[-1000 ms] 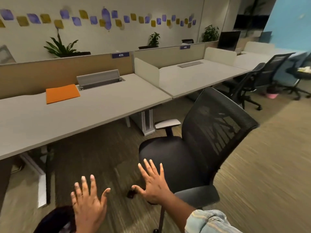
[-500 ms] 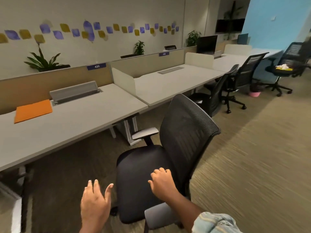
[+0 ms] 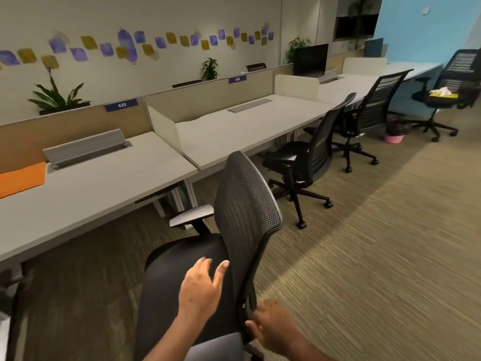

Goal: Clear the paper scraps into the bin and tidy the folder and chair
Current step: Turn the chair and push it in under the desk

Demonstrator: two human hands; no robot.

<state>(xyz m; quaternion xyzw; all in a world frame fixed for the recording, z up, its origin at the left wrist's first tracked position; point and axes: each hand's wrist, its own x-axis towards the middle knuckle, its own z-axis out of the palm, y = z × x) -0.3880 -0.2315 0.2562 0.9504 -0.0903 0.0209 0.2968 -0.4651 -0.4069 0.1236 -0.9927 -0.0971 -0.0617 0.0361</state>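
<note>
Black mesh-backed office chair (image 3: 244, 217) now shows its backrest edge-on, having turned since half a second ago. Right hand (image 3: 273, 328) has shifted from the seat to the backrest's lower rear edge, fingers curled against the frame; full closure cannot be confirmed. Left hand (image 3: 200, 287) is open, fingers spread over the seat by the backrest front. Flat orange folder (image 3: 22, 178) lies on the grey desk (image 3: 104, 188) at far left. Second black chair (image 3: 307, 162) stands just beyond.
</note>
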